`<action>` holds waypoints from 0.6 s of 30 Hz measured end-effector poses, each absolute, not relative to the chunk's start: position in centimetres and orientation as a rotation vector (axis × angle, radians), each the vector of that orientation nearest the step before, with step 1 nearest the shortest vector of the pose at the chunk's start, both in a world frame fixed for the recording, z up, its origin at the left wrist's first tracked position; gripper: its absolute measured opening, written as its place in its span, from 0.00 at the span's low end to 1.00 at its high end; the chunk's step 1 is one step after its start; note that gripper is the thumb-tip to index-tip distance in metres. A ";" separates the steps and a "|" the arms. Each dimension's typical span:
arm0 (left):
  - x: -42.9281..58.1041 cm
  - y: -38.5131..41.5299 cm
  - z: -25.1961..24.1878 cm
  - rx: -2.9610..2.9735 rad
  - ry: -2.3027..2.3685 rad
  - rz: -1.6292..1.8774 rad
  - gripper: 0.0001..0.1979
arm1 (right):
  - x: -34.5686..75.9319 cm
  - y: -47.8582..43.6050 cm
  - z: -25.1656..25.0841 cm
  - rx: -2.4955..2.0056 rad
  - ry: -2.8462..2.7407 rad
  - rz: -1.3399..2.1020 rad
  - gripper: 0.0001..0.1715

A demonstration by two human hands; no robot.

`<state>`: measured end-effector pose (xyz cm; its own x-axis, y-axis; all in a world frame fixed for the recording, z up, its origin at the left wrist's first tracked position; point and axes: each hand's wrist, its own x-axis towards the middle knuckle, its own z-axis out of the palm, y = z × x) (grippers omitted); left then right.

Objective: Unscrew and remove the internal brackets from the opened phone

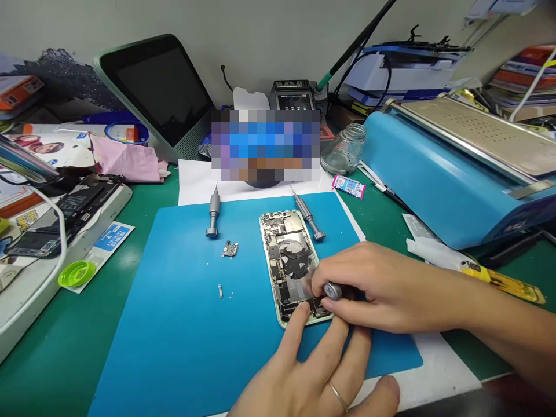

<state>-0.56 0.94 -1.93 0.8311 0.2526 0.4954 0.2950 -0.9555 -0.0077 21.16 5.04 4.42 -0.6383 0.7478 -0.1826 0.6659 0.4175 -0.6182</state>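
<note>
An opened smartphone point(299, 258) lies on the blue mat point(182, 324), its circuit boards and a round dark patch in the bare silver housing showing. My right hand point(369, 286) is closed around a screwdriver point(332, 291) over the phone's lower right corner. Only the grey end cap shows clearly; the tip is hidden. My left hand point(317, 370) has its fingers stretched out and apart, with one fingertip on the phone's bottom edge. Left of the phone lie a small metal module point(230, 249), a tiny bracket point(220, 291) and a few specks.
One grey screwdriver point(213, 214) lies at the mat's back left, another point(308, 214) just beyond the phone. A blue machine point(434, 168) and glass jar point(345, 149) stand at right. Farther left are a tilted screen point(160, 87), dismantled phone parts point(65, 214) and a green cap point(77, 274).
</note>
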 end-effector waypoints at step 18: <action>0.2 0.5 -2.7 -2.843 -0.498 -0.868 0.12 | 20.9 4.8 4.6 -1.311 -2.536 0.985 0.09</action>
